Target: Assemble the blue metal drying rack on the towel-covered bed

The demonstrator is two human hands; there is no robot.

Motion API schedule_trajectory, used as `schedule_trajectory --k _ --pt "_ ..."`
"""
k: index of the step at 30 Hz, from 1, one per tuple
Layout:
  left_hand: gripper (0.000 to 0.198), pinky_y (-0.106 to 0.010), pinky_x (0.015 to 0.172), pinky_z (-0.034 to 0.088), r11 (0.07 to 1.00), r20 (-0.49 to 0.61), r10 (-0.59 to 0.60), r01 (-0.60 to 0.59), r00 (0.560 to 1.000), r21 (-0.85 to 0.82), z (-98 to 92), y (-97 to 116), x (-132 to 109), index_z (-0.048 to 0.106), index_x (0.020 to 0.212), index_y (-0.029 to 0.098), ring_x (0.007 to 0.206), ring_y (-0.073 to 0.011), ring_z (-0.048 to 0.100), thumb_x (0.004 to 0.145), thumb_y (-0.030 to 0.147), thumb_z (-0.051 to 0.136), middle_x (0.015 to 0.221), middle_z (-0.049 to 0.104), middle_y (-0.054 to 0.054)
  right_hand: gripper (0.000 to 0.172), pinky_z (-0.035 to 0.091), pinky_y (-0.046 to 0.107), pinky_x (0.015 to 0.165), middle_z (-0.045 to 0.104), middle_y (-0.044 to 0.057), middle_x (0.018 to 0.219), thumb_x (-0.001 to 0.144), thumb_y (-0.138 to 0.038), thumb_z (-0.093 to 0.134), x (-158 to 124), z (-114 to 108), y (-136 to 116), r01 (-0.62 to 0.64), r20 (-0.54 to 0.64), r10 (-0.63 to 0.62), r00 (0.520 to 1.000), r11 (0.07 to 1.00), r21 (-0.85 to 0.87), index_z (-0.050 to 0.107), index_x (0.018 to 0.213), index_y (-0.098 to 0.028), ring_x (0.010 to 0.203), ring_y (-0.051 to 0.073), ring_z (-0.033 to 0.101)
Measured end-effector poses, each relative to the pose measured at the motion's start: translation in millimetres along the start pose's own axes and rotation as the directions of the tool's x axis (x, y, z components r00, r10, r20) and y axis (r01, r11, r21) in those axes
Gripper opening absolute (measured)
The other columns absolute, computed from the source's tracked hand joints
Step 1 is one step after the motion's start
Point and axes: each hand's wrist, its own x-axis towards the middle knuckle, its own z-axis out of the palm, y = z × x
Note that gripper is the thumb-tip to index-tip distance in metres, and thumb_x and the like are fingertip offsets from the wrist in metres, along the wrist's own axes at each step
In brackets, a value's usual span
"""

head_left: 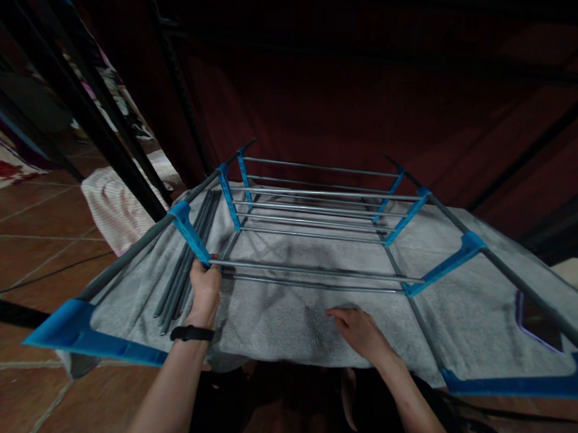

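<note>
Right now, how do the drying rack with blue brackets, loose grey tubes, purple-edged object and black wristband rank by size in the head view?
1. Drying rack
2. Loose grey tubes, taken as one bundle
3. Purple-edged object, partly hidden by a rack bar
4. Black wristband, although nearer the camera

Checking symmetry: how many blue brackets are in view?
8 blue brackets: four along the left grey pole, four along the right grey pole; the nearest right one is partly cut off.

Left fingers [215, 275] mostly hidden, forearms [180, 369] cut off below, phone [532, 318] partly behind grey pole [514, 279]
</note>
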Motion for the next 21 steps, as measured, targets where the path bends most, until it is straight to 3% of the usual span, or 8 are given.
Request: schedule_trajectory --k 6,21 --pt "0.019 -0.029 0.073 0.044 1.0 0.006 -0.015 0.015 1.0 -0.02 -1.4 0.7 1.8 0.061 0.081 0.017 0.07 -0.014 0.053 0.061 0.017 0.062 0.073 0.058 0.001 0.045 0.043 0.038 0.099 0.069 0.002 0.12 0.09 -0.018 0.036 0.2 8.6 -4.0 0.026 0.023 -0.024 0.999 0.997 -0.075 0.067 0.12 -0.028 0.113 0.024 0.062" --pt "0.021 -0.031 0.074 0.045 0.998 0.026 -0.054 0.055 0.998 -0.035 -2.0 0.7 2.4 0.062 0.08 0.016 0.07 -0.0146 0.054 0.059 0.017 0.063 0.073 0.059 0.0 0.044 0.044 0.034 0.095 0.072 0.002 0.113 0.09 -0.017 0.035 -3.4 1.3 -7.3 0.018 0.022 -0.017 1.0 0.998 -0.059 0.07 0.114 -0.027 0.109 0.022 0.064"
